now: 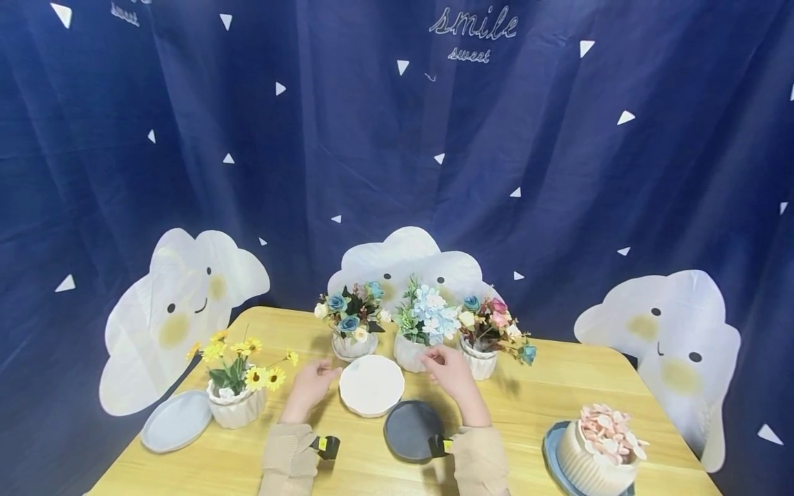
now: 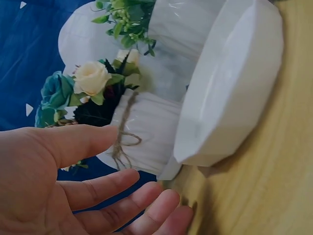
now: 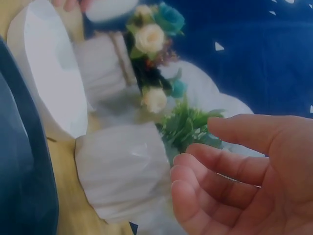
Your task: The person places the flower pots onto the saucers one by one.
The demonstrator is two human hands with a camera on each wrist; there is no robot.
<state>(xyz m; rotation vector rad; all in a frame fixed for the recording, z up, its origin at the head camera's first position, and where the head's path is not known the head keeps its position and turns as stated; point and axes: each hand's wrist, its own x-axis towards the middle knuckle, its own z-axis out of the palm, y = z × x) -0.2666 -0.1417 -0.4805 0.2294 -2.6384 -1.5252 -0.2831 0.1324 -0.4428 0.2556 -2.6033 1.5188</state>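
Note:
My left hand is just left of a round white dish, its fingers loosely bent around nothing. In the left wrist view a white pot tied with twine, holding blue and cream roses, stands beyond those fingers. My right hand hovers in front of a white pot of pale blue flowers and green leaves. Its fingers curl loosely with nothing between them, as the right wrist view shows. A dark round plate lies between the forearms, near the white dish.
At the left, a white pot of yellow flowers stands beside a light grey plate. Another pot with mixed roses is at the back right. At the right, a ribbed pot of pink flowers sits on a blue plate.

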